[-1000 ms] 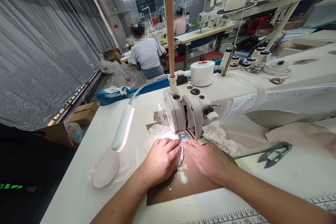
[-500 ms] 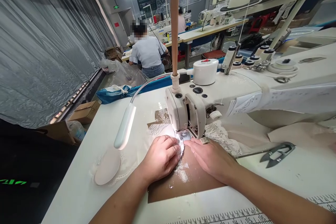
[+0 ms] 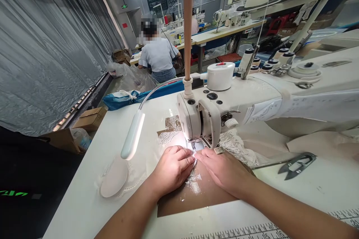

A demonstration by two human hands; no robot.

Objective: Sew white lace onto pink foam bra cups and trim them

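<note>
White lace fabric (image 3: pixel 171 139) lies under the head of a white sewing machine (image 3: pixel 189 117), lit brightly at the needle. My left hand (image 3: pixel 174 167) is closed on the fabric edge just left of and in front of the presser foot. My right hand (image 3: pixel 220 168) rests at the right of the foot, fingers together, its fingertips close to my left fingertips on the fabric edge. Beneath both hands is a brown taped sheet (image 3: pixel 196 198). More lace (image 3: pixel 238 147) bunches behind my right hand.
A lamp (image 3: pixel 133 136) on a bent neck stands left of the machine. A pale oval cup piece (image 3: pixel 114 177) lies on the table's left. Black thread snips (image 3: pixel 297 165) are at the right, a printed ruler (image 3: pixel 246 230) along the front. A person (image 3: pixel 158 58) sits farther back.
My right hand has shifted slightly left, bringing its fingertips up to those of my left hand. My left hand has barely moved, and less of the white edge shows between them.
</note>
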